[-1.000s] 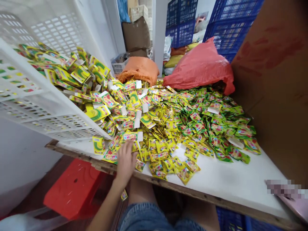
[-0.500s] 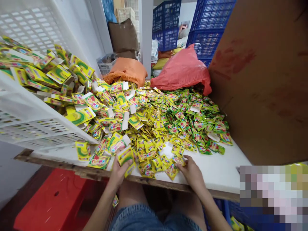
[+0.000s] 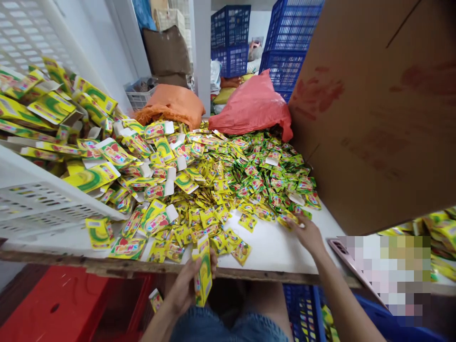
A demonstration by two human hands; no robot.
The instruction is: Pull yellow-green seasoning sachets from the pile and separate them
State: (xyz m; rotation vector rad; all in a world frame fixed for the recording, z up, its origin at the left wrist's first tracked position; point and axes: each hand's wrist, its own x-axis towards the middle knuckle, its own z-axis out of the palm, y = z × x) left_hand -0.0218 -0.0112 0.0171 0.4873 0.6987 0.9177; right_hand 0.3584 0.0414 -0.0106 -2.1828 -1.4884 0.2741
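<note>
Left fingers point(image 3: 193, 268) now hold 1 box point(image 3: 203, 275) upright; right fingers point(image 3: 298, 230), grip unclear, have moved toward green sachets point(image 3: 257, 183).

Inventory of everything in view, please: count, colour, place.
held box: 1, yellow-green, left hand
loose boxes: many, yellow-green, crate and table
yellow packets: many, table middle
green packets: many, right of yellow ones
slatted crate: 1, white, left
table: 1, white top, wooden edge
orange sack: 1, table rear
plastic bag: 1, red, right of sack
cardboard: 1 piece, brown, right
rear crates: several, blue, stacked
stool: 1, red, lower left
pink-edged object: 1, right, mostly pixelated
left hand: 1, near table edge
right hand: 1, fingertips at a yellow packet
</note>
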